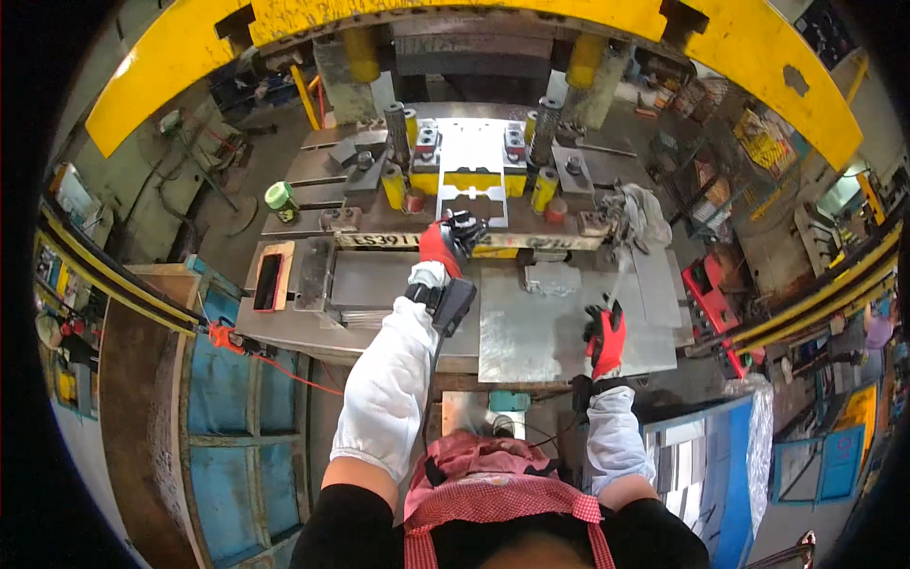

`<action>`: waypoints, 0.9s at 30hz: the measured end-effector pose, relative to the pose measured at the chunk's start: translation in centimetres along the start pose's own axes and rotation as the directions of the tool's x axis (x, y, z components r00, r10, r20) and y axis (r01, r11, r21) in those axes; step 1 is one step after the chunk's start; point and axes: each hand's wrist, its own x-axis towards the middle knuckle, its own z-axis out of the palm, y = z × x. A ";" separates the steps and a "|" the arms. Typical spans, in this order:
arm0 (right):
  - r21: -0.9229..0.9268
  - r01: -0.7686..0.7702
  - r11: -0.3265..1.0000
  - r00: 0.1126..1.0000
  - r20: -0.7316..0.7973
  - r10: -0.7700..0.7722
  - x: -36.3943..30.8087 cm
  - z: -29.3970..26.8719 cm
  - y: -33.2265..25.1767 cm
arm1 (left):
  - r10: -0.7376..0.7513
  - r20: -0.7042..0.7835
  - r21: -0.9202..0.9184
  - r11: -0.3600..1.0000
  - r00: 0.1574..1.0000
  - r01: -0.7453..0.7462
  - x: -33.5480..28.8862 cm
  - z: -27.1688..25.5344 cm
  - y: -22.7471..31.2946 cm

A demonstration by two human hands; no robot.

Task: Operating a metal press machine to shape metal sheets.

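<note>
A bright metal sheet (474, 142) with cut-outs lies in the press die, between yellow blocks and guide posts. My left hand (453, 242), in a red and black glove, is at the sheet's near left corner, its dark fingertips closed on the edge. A dark device is strapped on that wrist. My right hand (605, 337), gloved alike, is over a flat grey metal plate (531, 332) at the table's front right. Its fingers look apart, and I make out nothing in them. Just beyond them is a pale thin streak, too blurred to name.
A grey rag (645, 216) hangs at the die's right corner. On the left are a green-lidded container (282, 199), a phone-like dark slab (270, 282) and stacked plates (374, 284). The yellow press frame (455, 14) arches overhead. A blue bin (227, 389) stands at lower left.
</note>
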 end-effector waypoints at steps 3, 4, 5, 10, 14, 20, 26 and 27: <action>-0.031 0.118 0.993 0.911 0.401 -0.096 3.0 9.0 -3.3 | -0.026 -0.062 -0.003 1.000 0.998 0.026 -0.2 -0.8 1.0; -0.174 0.128 0.976 0.845 0.534 -0.016 4.0 12.6 -5.0 | -0.027 -0.100 -0.012 1.000 0.995 0.026 -0.2 -1.5 1.5; -0.112 0.142 0.984 0.785 0.617 -0.043 4.4 16.5 -6.9 | -0.022 -0.097 0.018 1.000 0.995 0.023 -0.2 -1.9 1.8; -0.113 0.408 0.906 0.572 0.805 -0.157 15.5 24.0 -6.5 | -0.045 -0.050 0.048 0.998 0.998 0.047 0.4 0.2 0.3; -0.068 -0.125 0.990 0.609 0.782 0.131 14.7 26.5 -6.9 | -0.057 -0.025 0.040 0.998 0.998 0.058 0.8 -2.0 0.9; 0.005 -0.014 1.000 0.749 0.662 0.007 5.8 12.4 -8.2 | -0.032 0.143 0.005 0.999 0.989 0.032 0.0 -3.7 1.4; -0.084 -0.388 0.918 0.788 0.487 0.377 -0.1 -0.8 -4.9 | 0.199 0.431 0.742 0.477 0.880 -0.471 -3.6 -3.0 4.0; -0.137 -0.344 0.929 0.783 0.504 0.364 -0.3 -1.1 -4.1 | 0.309 0.625 0.724 0.115 0.717 -0.680 -4.6 -5.3 5.6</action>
